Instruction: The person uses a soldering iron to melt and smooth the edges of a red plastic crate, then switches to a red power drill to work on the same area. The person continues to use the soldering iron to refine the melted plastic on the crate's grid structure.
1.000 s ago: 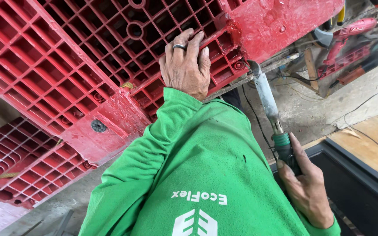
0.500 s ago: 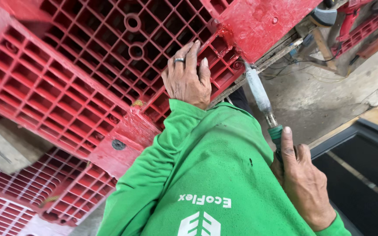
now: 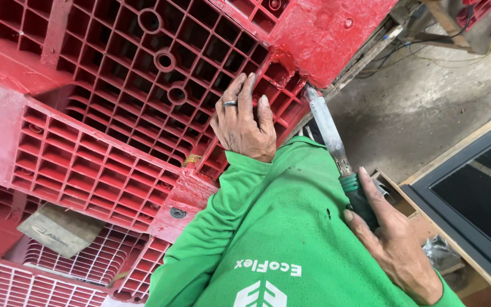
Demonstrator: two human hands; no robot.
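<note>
1. Left hand (image 3: 244,124), ring on one finger, lies flat with fingers spread on the ribbed underside of the red plastic pallet (image 3: 143,96); it grasps nothing and seems to steady the pallet near its corner.
2. Right hand (image 3: 393,244) is wrapped closed around the green handle of a long metal-shafted tool (image 3: 331,133), thumb along the grip.
3. The tool tip meets the pallet's broken corner, just beside the left fingertips; the low hold likely gives reach and control.
4. More red pallets (image 3: 58,273) are stacked below, with a grey block (image 3: 58,227) resting on them.
</note>
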